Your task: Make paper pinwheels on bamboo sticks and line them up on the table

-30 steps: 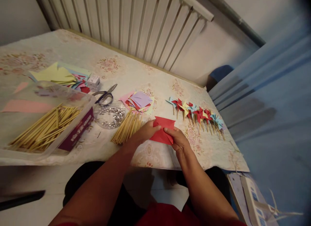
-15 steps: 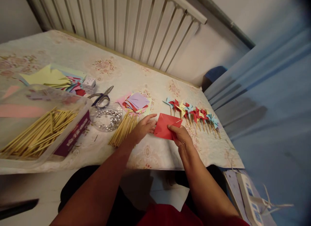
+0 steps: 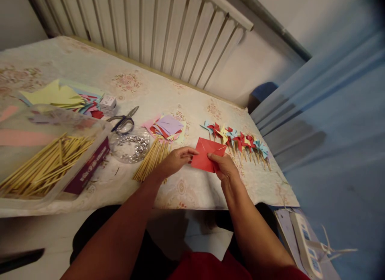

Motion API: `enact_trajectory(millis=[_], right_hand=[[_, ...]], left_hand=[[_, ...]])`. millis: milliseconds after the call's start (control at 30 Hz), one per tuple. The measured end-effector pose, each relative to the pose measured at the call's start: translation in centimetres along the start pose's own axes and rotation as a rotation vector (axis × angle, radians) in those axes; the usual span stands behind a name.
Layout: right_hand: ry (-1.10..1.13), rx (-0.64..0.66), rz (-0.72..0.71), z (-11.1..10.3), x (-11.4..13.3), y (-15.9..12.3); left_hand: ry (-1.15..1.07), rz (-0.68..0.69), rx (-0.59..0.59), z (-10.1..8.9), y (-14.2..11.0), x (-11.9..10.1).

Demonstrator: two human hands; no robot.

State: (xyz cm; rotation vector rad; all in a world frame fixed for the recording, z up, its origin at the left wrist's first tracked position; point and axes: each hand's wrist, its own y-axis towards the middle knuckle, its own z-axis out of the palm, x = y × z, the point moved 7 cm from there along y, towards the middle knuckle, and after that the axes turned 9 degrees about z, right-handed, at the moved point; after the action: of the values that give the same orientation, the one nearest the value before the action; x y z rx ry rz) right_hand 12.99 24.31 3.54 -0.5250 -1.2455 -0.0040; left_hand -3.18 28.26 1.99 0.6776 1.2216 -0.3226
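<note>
A square sheet of red paper (image 3: 202,159) is held up above the table, with slits running in from its corners. My right hand (image 3: 224,164) pinches its right side, the thumb lying on top near the middle. At the left edge, my left hand (image 3: 179,157) has its fingers together on the paper, some of them partly hidden by it. Below and left of that hand lies a bunch of thin wooden sticks (image 3: 152,159). Just beyond them rests a pile of coloured paper squares (image 3: 168,125).
Finished paper pinwheels (image 3: 240,141) on sticks lie in a row at right. Leftward are a round clear dish (image 3: 129,147) of small metal pieces, scissors (image 3: 124,121), a plastic bin (image 3: 102,129) of sticks, paper scraps (image 3: 57,96) and a small box (image 3: 108,104). A power strip (image 3: 306,244) sits lower right.
My left hand's fingers have come together and moved right, onto the left edge of the red paper. My right hand keeps its hold. The view has shifted slightly.
</note>
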Motion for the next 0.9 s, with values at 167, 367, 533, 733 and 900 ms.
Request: enact_trajectory(millis=[167, 367, 533, 733, 900], right_hand=[[-0.062, -0.01, 0.024, 0.4, -0.4, -0.1], [-0.124, 0.01, 0.017, 1.0, -1.1, -0.3], [-0.146, 0.05, 0.013, 1.3, -1.5, -0.2], [-0.13, 0.105, 0.016, 2.0, -1.3, -0.4], [-0.132, 0.099, -0.008, 2.2, -1.2, -0.4]], left_hand=[[0.051, 0.055, 0.0, -0.1, 0.1, 0.0], [0.036, 0.045, -0.019, 0.1, 0.2, 0.6], [0.066, 0.049, -0.013, 0.3, 0.1, 0.5], [0.052, 0.012, -0.072, 0.1, 0.0, -0.2], [-0.045, -0.006, -0.199, -0.6, 0.1, 0.0]])
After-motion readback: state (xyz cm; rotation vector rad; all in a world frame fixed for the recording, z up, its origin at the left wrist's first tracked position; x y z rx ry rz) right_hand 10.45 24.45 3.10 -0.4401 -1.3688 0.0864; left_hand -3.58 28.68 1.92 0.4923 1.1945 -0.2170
